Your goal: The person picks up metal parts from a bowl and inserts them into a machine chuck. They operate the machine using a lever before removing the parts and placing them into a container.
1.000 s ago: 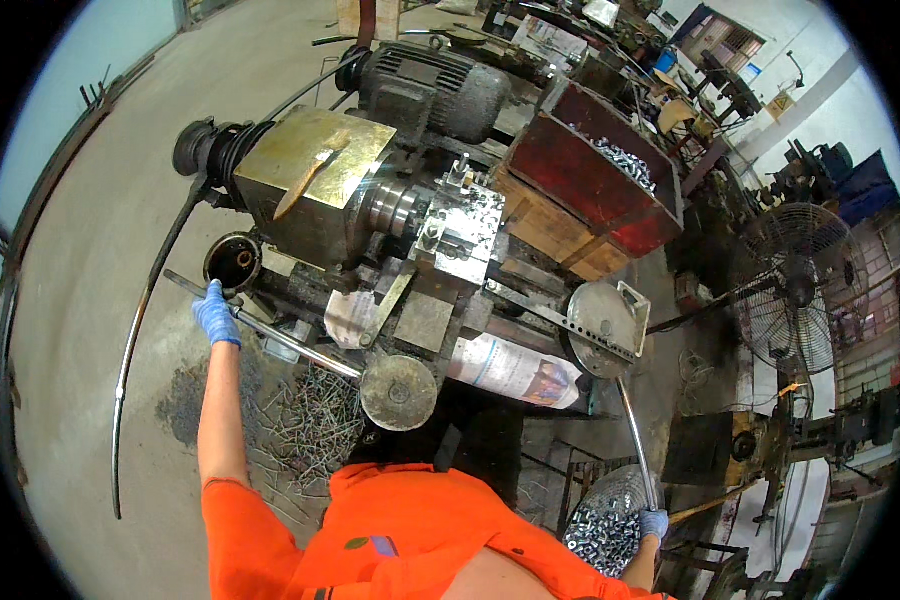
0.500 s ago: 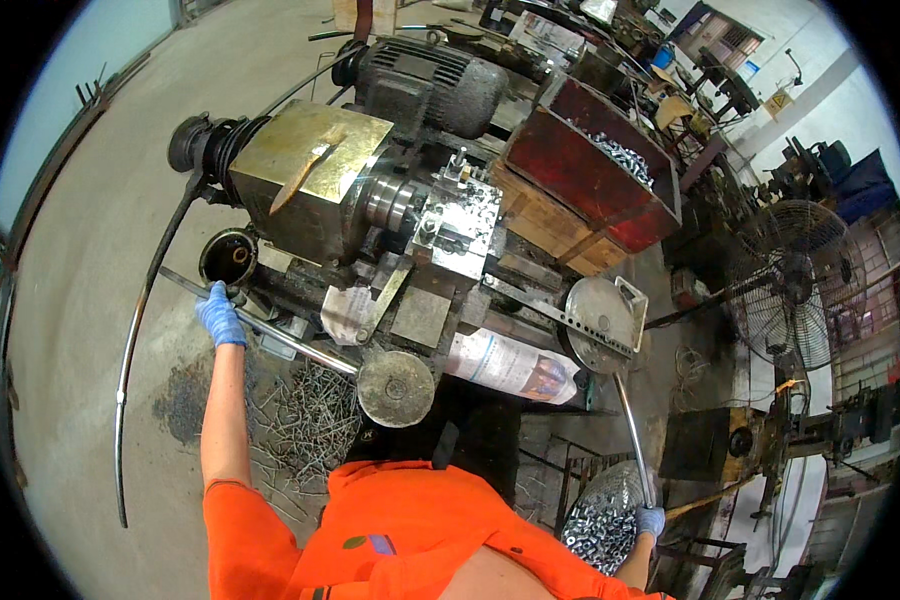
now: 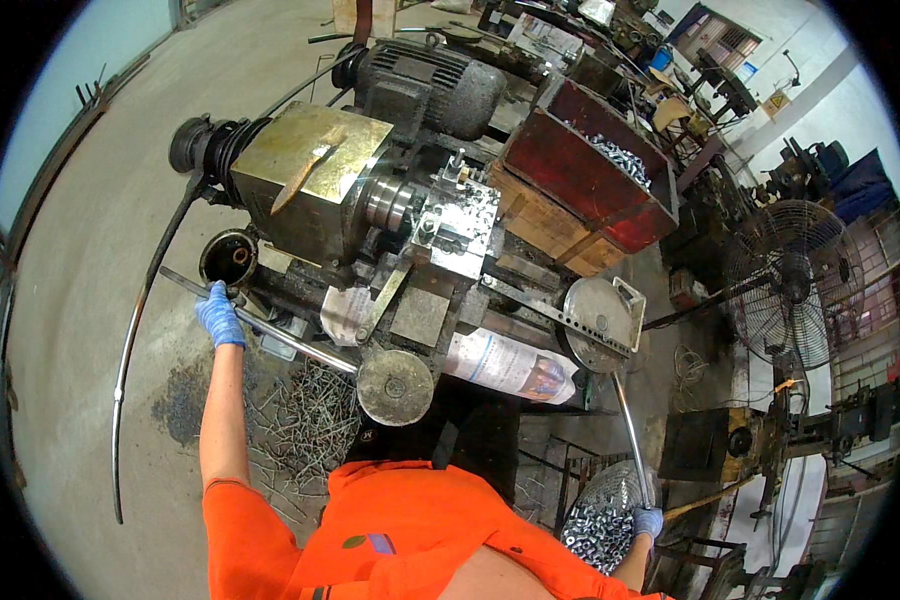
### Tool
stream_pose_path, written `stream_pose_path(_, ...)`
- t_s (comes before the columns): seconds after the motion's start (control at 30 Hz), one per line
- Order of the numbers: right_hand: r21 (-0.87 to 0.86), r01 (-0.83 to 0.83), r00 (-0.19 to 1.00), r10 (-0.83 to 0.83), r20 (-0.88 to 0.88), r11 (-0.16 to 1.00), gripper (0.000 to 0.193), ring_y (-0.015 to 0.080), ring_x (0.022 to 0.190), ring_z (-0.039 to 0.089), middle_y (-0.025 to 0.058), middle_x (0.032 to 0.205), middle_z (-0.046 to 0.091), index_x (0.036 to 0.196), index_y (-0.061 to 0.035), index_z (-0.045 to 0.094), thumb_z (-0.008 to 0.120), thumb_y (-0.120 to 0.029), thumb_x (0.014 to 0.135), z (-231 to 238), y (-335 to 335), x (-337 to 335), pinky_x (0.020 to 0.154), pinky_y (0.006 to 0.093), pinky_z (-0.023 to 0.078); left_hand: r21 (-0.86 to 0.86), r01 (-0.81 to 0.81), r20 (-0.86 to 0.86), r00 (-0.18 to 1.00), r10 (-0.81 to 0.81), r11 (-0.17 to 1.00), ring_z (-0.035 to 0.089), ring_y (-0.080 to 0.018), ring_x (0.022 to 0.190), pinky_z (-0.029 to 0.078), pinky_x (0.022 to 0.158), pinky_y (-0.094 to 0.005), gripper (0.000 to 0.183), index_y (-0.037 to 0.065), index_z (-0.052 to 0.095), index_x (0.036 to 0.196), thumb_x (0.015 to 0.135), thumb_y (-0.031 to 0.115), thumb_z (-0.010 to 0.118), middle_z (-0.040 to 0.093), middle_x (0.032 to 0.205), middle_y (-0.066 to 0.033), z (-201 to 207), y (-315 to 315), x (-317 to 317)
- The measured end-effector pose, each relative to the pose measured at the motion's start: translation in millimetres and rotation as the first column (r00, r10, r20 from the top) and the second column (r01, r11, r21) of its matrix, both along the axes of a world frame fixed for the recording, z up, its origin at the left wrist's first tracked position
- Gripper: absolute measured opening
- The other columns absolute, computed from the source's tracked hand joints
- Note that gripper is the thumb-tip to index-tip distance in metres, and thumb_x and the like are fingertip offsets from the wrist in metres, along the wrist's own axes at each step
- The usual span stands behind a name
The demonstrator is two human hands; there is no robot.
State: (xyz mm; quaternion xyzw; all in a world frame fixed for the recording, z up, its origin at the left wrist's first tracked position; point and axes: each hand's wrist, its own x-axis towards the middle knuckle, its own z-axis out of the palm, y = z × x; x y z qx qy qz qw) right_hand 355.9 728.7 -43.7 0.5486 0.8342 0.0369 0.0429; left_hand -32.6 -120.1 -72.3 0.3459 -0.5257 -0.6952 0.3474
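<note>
My left hand (image 3: 220,317), in a blue glove, is closed round a metal lever (image 3: 300,345). This bar slants to a round grey hub (image 3: 395,388) at the front of a lathe-like machine (image 3: 315,180). On the right, my gloved right hand (image 3: 648,521) is wrapped about the low end of another shiny lever (image 3: 631,430), which hangs from a round metal disc (image 3: 598,310). The chuck (image 3: 390,203) faces a tool block (image 3: 457,228) strewn with bright metal chips. Beside my right hand lies a heap of small metal parts (image 3: 600,530) in a round container.
A dark red bin (image 3: 580,165) of metal parts rests on a wooden crate (image 3: 550,225) behind the tool block. A motor (image 3: 430,85) sits at the back. Thin metal scraps (image 3: 305,425) litter the floor at left. A large fan (image 3: 795,280) stands right.
</note>
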Motion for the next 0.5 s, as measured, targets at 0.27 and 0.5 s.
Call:
stream_pose_path(0.27,-0.021,0.002,1.0,-0.002,0.02,1.0,0.039,0.0366,0.093,0.059,0.0221,0.098,0.062,0.094,-0.0026,0.065,0.062,-0.028,0.065,0.1,-4.4,-0.6,0.082,0.0405,0.047,-0.01,-0.027,-0.011,1.0,0.027,1.0,0.053,-0.0167,0.041,0.044,0.037,-0.0278,0.014,-0.003,0.055,0.08,0.084,0.011,0.057,0.058,0.06,-0.0109,-5.3,-4.8,-1.3)
stream_pose_path(0.5,-0.058,-0.032,0.999,0.03,-0.041,0.998,0.045,0.0357,0.094,0.059,0.023,0.098,0.062,0.094,-0.002,0.065,0.071,-0.029,0.06,6.7,-11.9,1.3,0.082,0.0394,0.047,-0.004,-0.021,-0.005,1.0,0.021,1.0,0.054,-0.0166,0.042,0.044,0.037,-0.0277,0.013,-0.002,0.054,0.082,0.083,0.01,0.057,0.058,0.059,-0.0105,-6.2,-6.4,-0.7)
